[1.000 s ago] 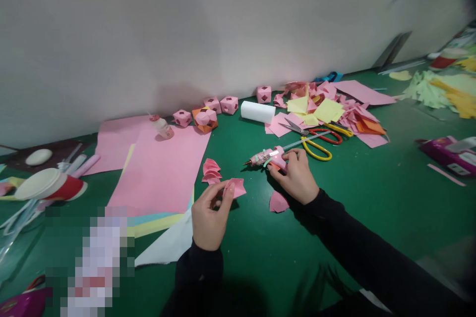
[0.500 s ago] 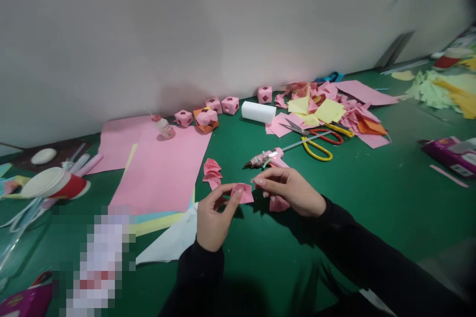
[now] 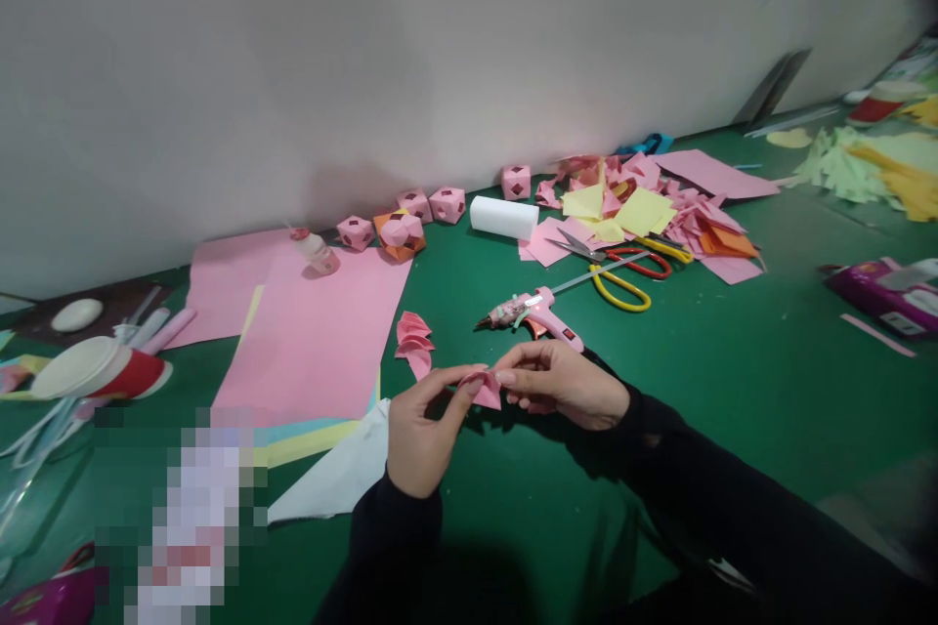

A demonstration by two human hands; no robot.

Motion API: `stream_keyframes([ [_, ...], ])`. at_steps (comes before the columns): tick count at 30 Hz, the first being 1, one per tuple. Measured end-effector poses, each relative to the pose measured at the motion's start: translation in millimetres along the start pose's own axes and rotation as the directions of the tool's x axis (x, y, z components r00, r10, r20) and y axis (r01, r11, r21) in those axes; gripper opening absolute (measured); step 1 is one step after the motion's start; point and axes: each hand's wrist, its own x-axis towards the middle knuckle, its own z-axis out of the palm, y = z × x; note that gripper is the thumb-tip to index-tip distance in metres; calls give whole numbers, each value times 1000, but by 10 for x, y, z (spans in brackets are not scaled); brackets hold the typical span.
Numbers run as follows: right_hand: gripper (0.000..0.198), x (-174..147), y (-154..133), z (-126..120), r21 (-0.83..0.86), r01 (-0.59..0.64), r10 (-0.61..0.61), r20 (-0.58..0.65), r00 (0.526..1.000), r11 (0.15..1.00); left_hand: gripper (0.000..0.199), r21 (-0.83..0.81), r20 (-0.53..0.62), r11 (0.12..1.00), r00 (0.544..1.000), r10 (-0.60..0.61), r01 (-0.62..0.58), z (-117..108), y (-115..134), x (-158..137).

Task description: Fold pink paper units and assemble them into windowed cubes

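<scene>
Left hand (image 3: 419, 432) and right hand (image 3: 570, 386) pinch folded pink paper (image 3: 488, 395) between them; align edges before pressing.

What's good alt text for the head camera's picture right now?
A left hand pinches a small pink paper piece, the right hand at its edge, over a green table. A pink glue gun lies just beyond; farther back are scissors, paper scraps and folded paper shapes.
</scene>
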Motion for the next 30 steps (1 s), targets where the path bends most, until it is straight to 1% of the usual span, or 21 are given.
stream_keyframes([
  [5, 44, 5, 29, -13, -36, 46, -46, 12, 999, 998, 14, 10, -4, 999, 1000, 31, -31, 13, -22, -4],
  [8, 40, -4, 32, -14, -85, 74, -73, 10, 997, 994, 12, 21, 15, 999, 999, 42, -42, 12, -27, -6],
  [11, 40, -28, -1, 0, -149, 92, -94, -6, 996, 985, 13, 56, 22, 997, 998, 57, -58, 13, -33, -8],
  [15, 39, -49, -25, 32, -283, 131, -147, -36, 988, 950, 16, 92, -16, 994, 998, 64, -63, 25, -69, -15],
  [18, 32, -42, 22, 49, -393, 232, -270, -43, 962, 890, 15, 95, -44, 994, 998, 49, -45, 37, -95, -22],
  [20, 26, -36, 67, 52, -477, 303, -367, -45, 929, 825, 14, 100, -50, 994, 998, 47, -41, 41, -101, -25],
  [22, 23, -36, 99, 50, -556, 343, -440, -46, 897, 757, 14, 112, -43, 992, 998, 55, -50, 42, -99, -28],
  [26, 22, -52, 106, 39, -632, 379, -511, -31, 859, 676, 15, 144, -23, 987, 997, 75, -71, 37, -87, -40],
  [30, 15, -62, 84, 40, -664, 394, -545, -24, 838, 635, 16, 164, -12, 979, 992, 125, -121, 29, -72, -58],
])
